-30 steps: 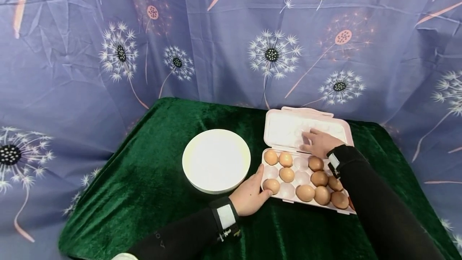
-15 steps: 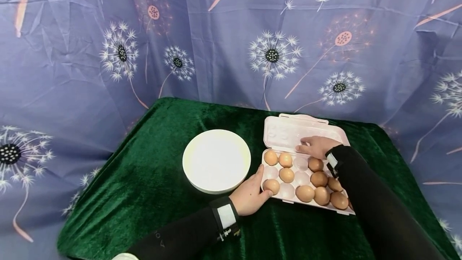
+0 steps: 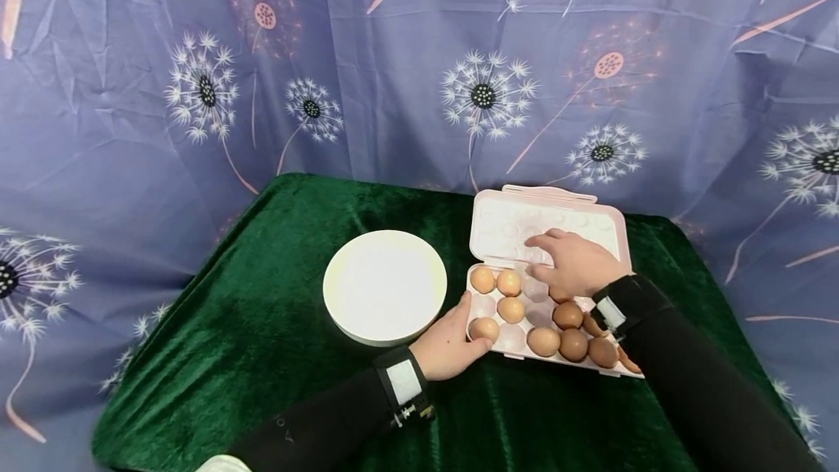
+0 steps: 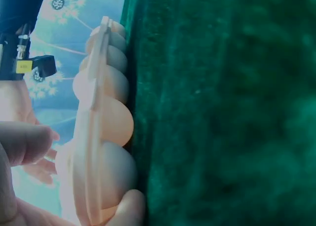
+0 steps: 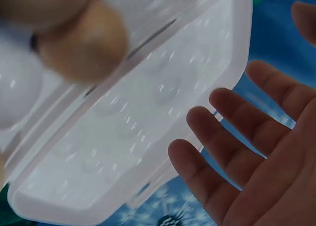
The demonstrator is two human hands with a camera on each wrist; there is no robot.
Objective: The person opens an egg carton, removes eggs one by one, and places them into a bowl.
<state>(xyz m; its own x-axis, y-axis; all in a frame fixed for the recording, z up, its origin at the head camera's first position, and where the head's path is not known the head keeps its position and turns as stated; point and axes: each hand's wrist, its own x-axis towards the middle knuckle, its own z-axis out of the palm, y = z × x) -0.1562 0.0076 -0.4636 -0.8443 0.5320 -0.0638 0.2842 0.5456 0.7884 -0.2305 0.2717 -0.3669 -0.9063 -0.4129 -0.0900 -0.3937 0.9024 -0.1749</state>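
A pale pink egg carton [image 3: 511, 339] lies on the right of the table, its lid [image 3: 494, 228] swung back. Several brown eggs [image 3: 544, 341] sit in its cups, and several cups on the left half hold nothing. My left hand [image 3: 448, 344] grips the carton's left end, thumb beside the front-left egg; the left wrist view shows a fingertip [image 4: 129, 206] under the tray. Above the lid and back row hovers my right hand [image 3: 573, 264], fingers spread and holding nothing. In the right wrist view its fingers [image 5: 217, 147] extend before the lid's white inside.
Left of the carton stands a white round dish [image 3: 367, 339], close to my left hand. Dark green velvet cloth [image 3: 242, 297] covers the table. A blue-purple curtain with dandelion prints [image 3: 406, 108] hangs behind.
My right hand touched the lid, which tipped back half a second ago. Now the hand has risen off it, fingers spread, and the lid stands higher again. My left hand keeps its hold.
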